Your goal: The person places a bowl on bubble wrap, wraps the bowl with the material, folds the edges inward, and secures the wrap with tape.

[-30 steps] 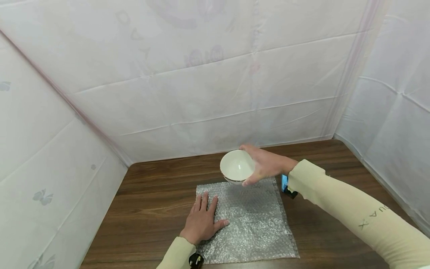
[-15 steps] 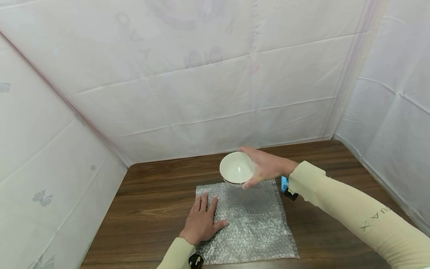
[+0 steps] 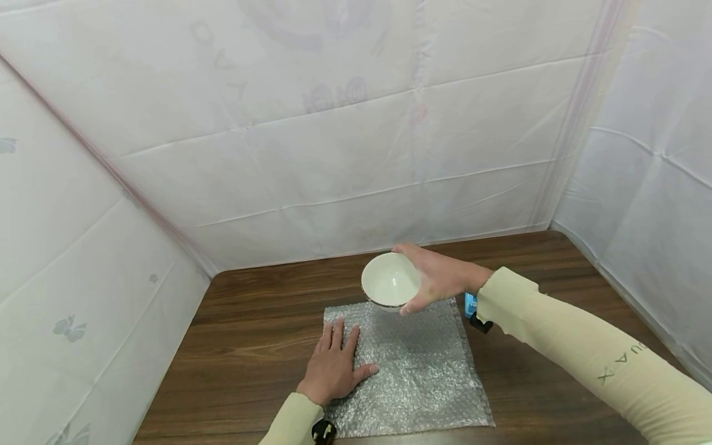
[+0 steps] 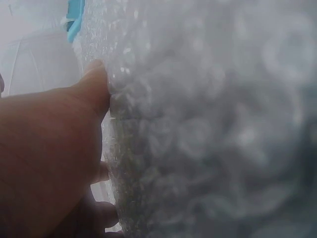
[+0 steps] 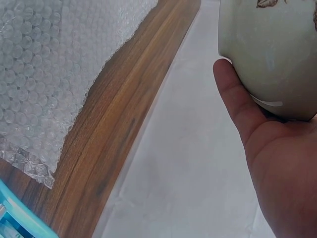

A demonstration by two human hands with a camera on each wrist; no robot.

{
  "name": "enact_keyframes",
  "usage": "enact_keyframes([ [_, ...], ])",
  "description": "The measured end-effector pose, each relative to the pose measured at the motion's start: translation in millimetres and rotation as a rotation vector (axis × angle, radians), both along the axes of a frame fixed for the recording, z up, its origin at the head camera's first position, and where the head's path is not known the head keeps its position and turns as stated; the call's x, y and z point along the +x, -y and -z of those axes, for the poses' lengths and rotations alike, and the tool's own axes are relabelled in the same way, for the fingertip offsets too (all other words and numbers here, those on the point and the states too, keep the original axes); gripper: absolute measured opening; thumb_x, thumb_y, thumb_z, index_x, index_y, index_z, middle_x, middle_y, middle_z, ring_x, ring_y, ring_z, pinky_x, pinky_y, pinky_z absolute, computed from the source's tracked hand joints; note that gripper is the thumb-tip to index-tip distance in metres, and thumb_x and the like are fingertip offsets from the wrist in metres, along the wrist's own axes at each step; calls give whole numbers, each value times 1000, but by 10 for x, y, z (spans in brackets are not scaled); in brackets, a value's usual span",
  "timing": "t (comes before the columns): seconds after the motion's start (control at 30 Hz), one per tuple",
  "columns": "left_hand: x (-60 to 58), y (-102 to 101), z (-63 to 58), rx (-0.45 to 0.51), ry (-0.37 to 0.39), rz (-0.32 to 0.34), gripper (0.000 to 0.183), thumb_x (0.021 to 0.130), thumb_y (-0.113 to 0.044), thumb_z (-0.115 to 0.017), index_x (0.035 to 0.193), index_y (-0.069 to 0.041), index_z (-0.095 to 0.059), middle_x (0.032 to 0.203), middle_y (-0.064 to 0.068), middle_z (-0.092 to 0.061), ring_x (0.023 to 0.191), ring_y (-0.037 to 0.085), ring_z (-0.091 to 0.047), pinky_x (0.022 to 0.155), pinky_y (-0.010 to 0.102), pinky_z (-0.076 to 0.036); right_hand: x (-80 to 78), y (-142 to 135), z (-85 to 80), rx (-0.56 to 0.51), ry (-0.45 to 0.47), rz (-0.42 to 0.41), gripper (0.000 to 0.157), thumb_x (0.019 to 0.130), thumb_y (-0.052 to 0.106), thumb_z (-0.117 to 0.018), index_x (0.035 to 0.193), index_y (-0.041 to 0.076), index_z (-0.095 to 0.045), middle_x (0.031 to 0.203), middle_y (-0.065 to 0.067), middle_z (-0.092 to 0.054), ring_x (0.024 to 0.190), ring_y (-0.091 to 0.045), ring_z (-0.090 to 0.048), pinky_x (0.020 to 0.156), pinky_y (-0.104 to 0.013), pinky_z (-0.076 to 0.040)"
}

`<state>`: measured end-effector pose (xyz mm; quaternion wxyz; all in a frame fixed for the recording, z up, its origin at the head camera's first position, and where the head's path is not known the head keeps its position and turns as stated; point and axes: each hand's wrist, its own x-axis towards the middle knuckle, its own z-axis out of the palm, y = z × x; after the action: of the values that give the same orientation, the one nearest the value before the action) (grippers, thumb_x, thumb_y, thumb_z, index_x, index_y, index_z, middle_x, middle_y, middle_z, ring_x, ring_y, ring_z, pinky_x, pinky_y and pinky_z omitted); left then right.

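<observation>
A white bowl (image 3: 390, 279) is held above the far part of a bubble wrap sheet (image 3: 417, 371), its mouth tipped toward the head camera. My right hand (image 3: 442, 275) grips the bowl from its right side, thumb near the lower rim and fingers at the far side. Brown patterning shows on the bowl's outside (image 5: 277, 49) in the right wrist view. My left hand (image 3: 334, 368) lies flat with spread fingers on the left edge of the bubble wrap. Close up in the left wrist view, the bubble wrap (image 4: 148, 99) is blurred.
Partly behind the right wrist, a light blue object (image 3: 471, 304) sits on the brown wooden table (image 3: 250, 346); its blue rim (image 5: 25, 210) shows in the right wrist view. White sheeting (image 3: 334, 154) walls the table at the back and both sides.
The bowl and my right hand have shifted slightly left and nearer to the person. My left hand stays in place on the bubble wrap.
</observation>
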<state>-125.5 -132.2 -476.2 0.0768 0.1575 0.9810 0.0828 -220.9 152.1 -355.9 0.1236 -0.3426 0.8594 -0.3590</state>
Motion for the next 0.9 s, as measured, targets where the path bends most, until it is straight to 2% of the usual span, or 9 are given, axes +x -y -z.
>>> enact_keyframes([
  [0.57,-12,3,1,-23,-6,8,88,96,-65,-61,160,-8,-41,168,31,-27,156,53,-25,125,61,-30,51,-3,-5,18,-13,5,119,71,40,-95,161,4,-25,151,-15,-47,126,-29,-59,95,-43,-58],
  [0.9,-3,0,5,-17,-3,5,88,96,-65,-62,160,-8,-41,168,30,-28,156,53,-26,124,61,-31,92,0,-7,-7,6,-22,114,70,39,-96,157,6,-30,147,-13,-50,123,-27,-61,94,-40,-58],
])
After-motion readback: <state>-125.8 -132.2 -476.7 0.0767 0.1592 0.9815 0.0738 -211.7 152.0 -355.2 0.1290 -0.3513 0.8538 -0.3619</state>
